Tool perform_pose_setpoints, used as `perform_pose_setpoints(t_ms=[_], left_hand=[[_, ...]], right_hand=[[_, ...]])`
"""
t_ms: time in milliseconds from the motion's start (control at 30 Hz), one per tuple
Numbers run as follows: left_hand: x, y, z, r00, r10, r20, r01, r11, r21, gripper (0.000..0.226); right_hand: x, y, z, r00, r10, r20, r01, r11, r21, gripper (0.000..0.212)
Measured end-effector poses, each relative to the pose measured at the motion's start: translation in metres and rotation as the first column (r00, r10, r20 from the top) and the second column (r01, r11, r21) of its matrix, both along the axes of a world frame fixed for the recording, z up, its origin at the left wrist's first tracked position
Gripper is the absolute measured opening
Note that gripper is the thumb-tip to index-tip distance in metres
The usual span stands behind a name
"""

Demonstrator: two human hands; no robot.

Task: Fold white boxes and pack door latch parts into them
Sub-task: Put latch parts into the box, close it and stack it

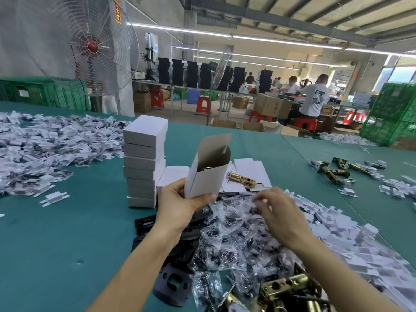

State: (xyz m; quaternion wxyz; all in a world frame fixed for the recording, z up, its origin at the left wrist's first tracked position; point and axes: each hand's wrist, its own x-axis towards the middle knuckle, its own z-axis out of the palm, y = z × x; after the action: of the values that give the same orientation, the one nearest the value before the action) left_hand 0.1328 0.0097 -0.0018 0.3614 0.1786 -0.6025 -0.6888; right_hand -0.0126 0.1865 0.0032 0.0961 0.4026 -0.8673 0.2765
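My left hand (180,203) grips an open white box (207,174) upright above the green table; its top flap stands up and a brass latch part shows inside. My right hand (279,210) reaches into the pile of small clear plastic bags (236,235) with its fingers curled among them; a bag in its grip cannot be made out. A brass latch (242,179) lies on flat white box blanks (252,170) behind the box. Black plates (173,282) lie under my left forearm. More brass latches (290,289) sit at the bottom right.
A stack of closed white boxes (144,163) stands left of my hands. Heaps of white cardboard inserts (45,149) spread across the left, and more inserts (351,242) lie at right. Loose latches (337,170) lie far right. A large fan (92,46) stands behind; people work at far tables.
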Motion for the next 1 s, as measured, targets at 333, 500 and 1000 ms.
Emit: perform_pose_setpoints(t_ms=[333, 500, 1000], left_hand=[[0.002, 0.012, 0.000, 0.984, -0.124, 0.128, 0.132, 0.989, -0.059, 0.051], [0.005, 0.018, 0.005, 0.972, -0.201, 0.120, 0.207, 0.977, -0.046, 0.051], [0.008, 0.018, 0.008, 0.969, -0.217, 0.118, 0.222, 0.974, -0.039, 0.050]], right_hand=[[0.046, -0.007, 0.100, 0.944, 0.306, -0.126, -0.324, 0.781, -0.535, 0.018], [0.056, -0.014, 0.107, 0.848, 0.320, -0.422, -0.435, 0.875, -0.212, 0.020], [0.044, -0.005, 0.140, 0.881, 0.374, -0.289, -0.390, 0.921, 0.002, 0.013]])
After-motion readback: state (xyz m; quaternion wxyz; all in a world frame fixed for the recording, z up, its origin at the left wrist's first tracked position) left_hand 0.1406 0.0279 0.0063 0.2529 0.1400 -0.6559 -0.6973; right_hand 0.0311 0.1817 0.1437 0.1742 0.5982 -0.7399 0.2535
